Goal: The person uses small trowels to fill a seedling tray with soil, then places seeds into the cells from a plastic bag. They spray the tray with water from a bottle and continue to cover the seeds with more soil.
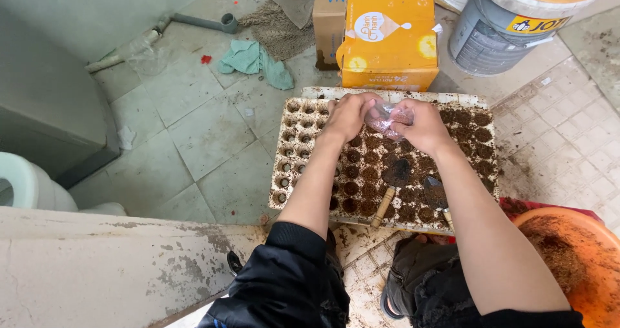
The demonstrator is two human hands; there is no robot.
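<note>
Presently: left hand [349, 115] and right hand [423, 126] both pinching small clear plastic bag [387, 116]; tearing risks spillage over soil-filled white seedling tray [287, 173].

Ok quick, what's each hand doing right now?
Left hand: closed on the small clear plastic bag, above the seedling tray.
Right hand: closed on the same bag.

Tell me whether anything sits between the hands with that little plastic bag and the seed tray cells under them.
Nothing visible does. The left hand and right hand hold the small clear bag directly above the seed tray. Two trowels lie on the tray nearer the person, below the hands, not beneath the bag.
</note>
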